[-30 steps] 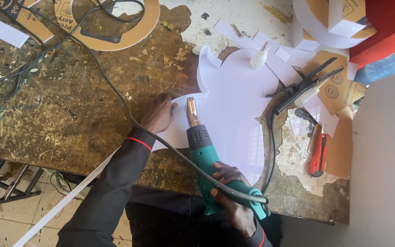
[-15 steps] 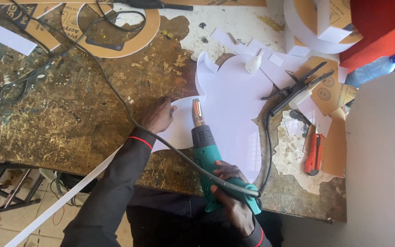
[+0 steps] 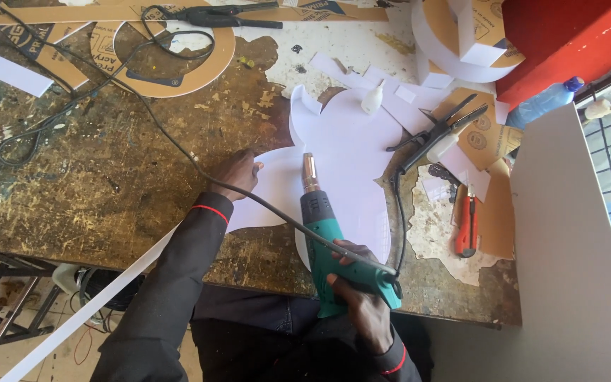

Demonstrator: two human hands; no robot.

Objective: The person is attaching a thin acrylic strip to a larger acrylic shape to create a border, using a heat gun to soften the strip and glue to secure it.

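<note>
White sheet [image 3: 351, 152] lies flat on the bench [image 3: 107, 184], thin, light, prob. slick and bendy, so best pinned by flat fingers at its edge, as the left hand [image 3: 238, 173] does. Right hand [image 3: 362, 297] has its grip clamped on the teal heat gun [image 3: 327, 233], nozzle over the sheet. Vs 0.5 s ago: hands and gun sit much the same, view shifted slightly.

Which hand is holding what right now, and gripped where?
The right hand holds the green heat gun by its handle, nozzle over the white cut-out sheet. The left hand grips nothing; it presses flat on the sheet's edge.
</note>
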